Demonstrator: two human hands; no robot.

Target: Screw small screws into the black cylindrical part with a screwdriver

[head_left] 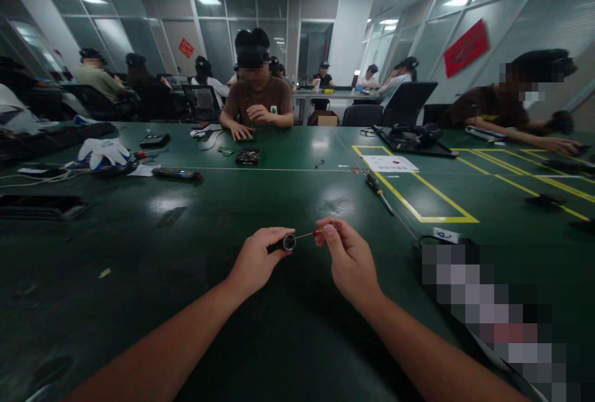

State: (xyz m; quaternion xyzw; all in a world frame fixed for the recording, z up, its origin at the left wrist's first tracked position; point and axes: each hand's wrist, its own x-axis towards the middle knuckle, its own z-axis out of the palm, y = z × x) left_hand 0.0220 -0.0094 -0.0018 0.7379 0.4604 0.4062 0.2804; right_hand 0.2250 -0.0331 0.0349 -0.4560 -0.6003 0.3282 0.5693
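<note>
Between thumb and fingers, my left hand (258, 259) grips a small round part (289, 241) with a light metallic rim and a dark middle. My right hand (349, 256) is closed around the handle of a small screwdriver (318, 232), red where it shows between the fingers. The thin shaft points left, and its end meets the round part; whether it sits on a screw is too small to tell. Both hands are held over the green table, close together.
Beyond my right hand lies a black-and-yellow screwdriver (380, 194). White gloves (103, 153) and a pen-shaped electric screwdriver (177, 174) lie at left. A dark boxy part (248, 156) stands before a person (258, 98) seated opposite. Yellow tape (446, 218) marks the green table (195, 340).
</note>
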